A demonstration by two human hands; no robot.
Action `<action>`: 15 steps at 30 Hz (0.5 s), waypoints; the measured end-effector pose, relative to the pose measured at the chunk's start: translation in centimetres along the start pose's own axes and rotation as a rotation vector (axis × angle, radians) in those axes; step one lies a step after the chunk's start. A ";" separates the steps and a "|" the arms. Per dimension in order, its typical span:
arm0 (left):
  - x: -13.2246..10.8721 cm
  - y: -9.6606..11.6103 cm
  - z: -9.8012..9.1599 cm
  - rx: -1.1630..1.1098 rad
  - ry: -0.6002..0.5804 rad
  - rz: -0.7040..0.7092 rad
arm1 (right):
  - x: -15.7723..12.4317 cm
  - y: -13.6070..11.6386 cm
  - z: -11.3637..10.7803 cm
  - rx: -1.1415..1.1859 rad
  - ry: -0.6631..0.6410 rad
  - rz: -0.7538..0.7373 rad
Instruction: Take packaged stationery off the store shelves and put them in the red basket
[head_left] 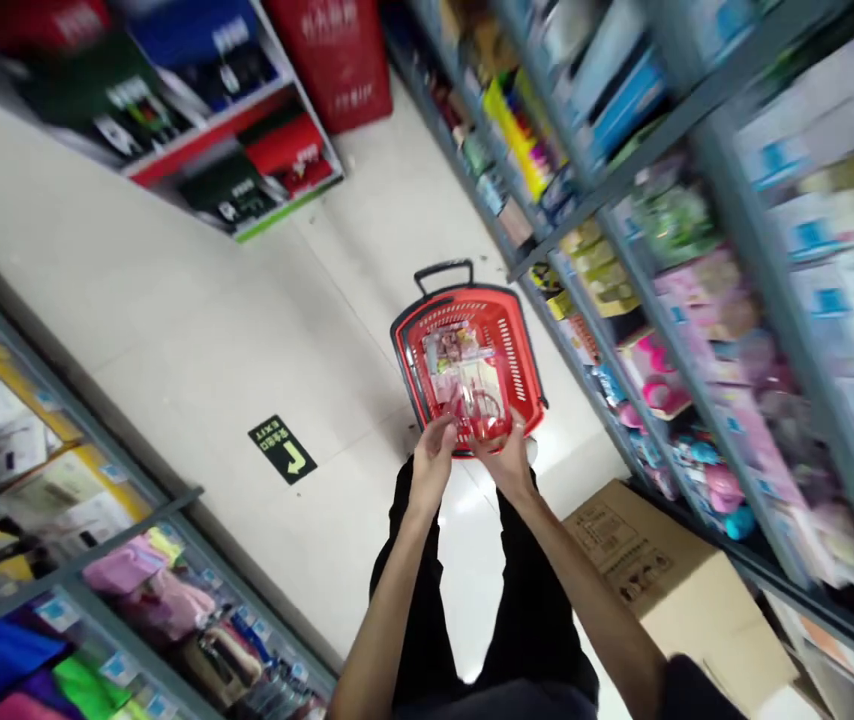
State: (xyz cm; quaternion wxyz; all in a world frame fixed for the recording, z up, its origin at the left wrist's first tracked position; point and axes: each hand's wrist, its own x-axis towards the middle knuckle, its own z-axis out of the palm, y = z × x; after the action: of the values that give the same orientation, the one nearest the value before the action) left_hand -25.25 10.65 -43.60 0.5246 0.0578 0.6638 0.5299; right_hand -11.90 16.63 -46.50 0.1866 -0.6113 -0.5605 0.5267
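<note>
A red shopping basket (521, 345) with a black handle stands on the pale floor of a shop aisle. Both my hands reach down over its near edge and hold a clear plastic package (472, 395) with red and pink contents. My left hand (433, 460) grips the package's near left side with curled fingers. My right hand (506, 462) holds its near right side. Other packaged goods lie in the basket under the package.
Shelves of packaged toys (682, 330) line the right side. A cardboard box (659, 580) sits on the floor at my right. Shelves with colourful goods (134, 600) run along the left. A green exit sign (282, 449) is stuck to the floor.
</note>
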 end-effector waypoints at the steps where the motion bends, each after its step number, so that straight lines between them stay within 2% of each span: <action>1: -1.0 4.0 1.4 -0.021 -0.055 0.056 | -2.4 -3.7 -2.2 0.025 0.036 -0.053; 5: -7.5 19.1 7.2 0.000 -0.203 0.227 | -9.7 -17.2 -11.9 0.106 0.104 -0.210; 8: -14.6 27.3 12.2 0.106 -0.333 0.374 | -13.9 -24.5 -20.3 0.185 0.121 -0.352; 11: -22.6 32.0 18.5 0.215 -0.546 0.480 | -18.0 -29.1 -29.7 0.291 0.253 -0.484; 15: -33.0 34.3 28.8 0.256 -0.823 0.599 | -23.9 -31.8 -42.6 0.433 0.442 -0.616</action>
State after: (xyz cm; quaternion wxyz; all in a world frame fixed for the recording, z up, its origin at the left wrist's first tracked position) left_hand -5.27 23.07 6.82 0.5562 0.5120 0.4166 0.5049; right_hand 13.33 20.62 5.91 0.5745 -0.4603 -0.5398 0.4083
